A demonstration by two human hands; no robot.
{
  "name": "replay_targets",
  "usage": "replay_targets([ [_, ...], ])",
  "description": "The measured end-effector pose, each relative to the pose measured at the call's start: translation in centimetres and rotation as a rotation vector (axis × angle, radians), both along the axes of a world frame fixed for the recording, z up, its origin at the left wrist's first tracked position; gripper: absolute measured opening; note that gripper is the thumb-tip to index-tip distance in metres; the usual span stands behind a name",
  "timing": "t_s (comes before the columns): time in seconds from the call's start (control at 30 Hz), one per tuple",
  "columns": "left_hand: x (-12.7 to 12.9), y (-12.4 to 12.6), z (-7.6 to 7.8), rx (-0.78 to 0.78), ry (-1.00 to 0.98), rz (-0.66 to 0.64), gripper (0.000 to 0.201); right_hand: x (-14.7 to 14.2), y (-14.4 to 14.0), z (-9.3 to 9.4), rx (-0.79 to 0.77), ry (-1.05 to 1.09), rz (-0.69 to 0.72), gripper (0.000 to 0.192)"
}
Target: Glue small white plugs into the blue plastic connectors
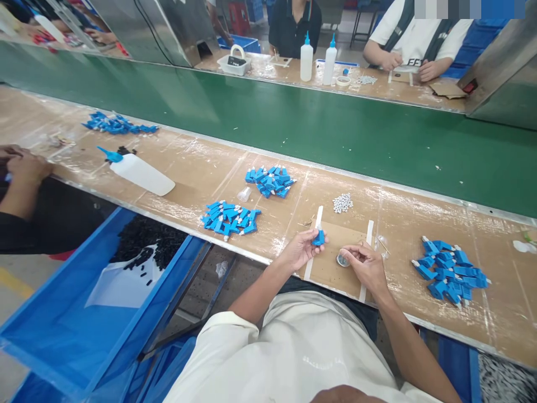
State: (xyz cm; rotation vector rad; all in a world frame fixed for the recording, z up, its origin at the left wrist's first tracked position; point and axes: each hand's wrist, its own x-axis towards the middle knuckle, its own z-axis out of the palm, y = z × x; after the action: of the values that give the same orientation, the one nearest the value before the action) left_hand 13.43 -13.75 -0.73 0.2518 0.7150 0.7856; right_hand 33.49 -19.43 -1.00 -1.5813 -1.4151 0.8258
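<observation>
My left hand (302,248) pinches a small blue plastic part (319,238) with a white tip, just above a cardboard sheet (331,277) taped to the bench. To its right, my right hand (367,266) has its thumb and fingers pressed together over the rim of a small round metal dish (342,261). Whatever those fingertips hold, if anything, is too small to make out. Behind the sheet lies a little heap of grey-white pellets (343,202). Heaps of similar blue parts lie to the left (231,219), farther back (271,181) and on the right (452,271).
A white squeeze bottle (141,173) lies on its side at left. A blue bin (54,330) with black pieces stands below the bench edge. Beyond runs a green conveyor belt (260,112); people work across it. A co-worker's hands (27,165) show at far left.
</observation>
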Motion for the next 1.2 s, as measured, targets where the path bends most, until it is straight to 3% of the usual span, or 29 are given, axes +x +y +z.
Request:
replay_targets([
  [0.3, -0.3, 0.0, 0.0, 0.002, 0.014, 0.004, 0.017, -0.3, 0.1, 0.1, -0.012, -0.02, -0.002, 0.038],
  [0.53, -0.8, -0.1, 0.0, -0.019, 0.032, 0.003, 0.016, 0.6, -0.1, 0.3, -0.075, 0.145, -0.026, 0.031],
  [0.63, -0.8, -0.2, 0.2, -0.014, 0.023, 0.005, 0.012, 0.6, -0.6, 0.5, 0.003, 0.059, -0.021, 0.03],
  [0.73, -0.9, -0.3, 0.3, -0.019, 0.022, 0.012, 0.012, 0.5, -1.3, 0.8, 0.138, -0.164, 0.013, 0.025],
  [0.83, -0.9, -0.3, 0.2, -0.02, 0.027, 0.022, 0.014, 0.4, -1.9, 0.8, 0.174, -0.3, 0.062, 0.026],
  [1.0, -1.0, -0.3, -0.1, -0.011, 0.02, 0.012, 0.023, 0.2, -1.9, 0.6, 0.176, -0.306, 0.06, 0.03],
  [1.2, -0.8, -0.2, 0.0, -0.005, 0.021, 0.007, 0.016, 0.4, -1.5, 0.8, 0.192, -0.219, 0.1, 0.027],
])
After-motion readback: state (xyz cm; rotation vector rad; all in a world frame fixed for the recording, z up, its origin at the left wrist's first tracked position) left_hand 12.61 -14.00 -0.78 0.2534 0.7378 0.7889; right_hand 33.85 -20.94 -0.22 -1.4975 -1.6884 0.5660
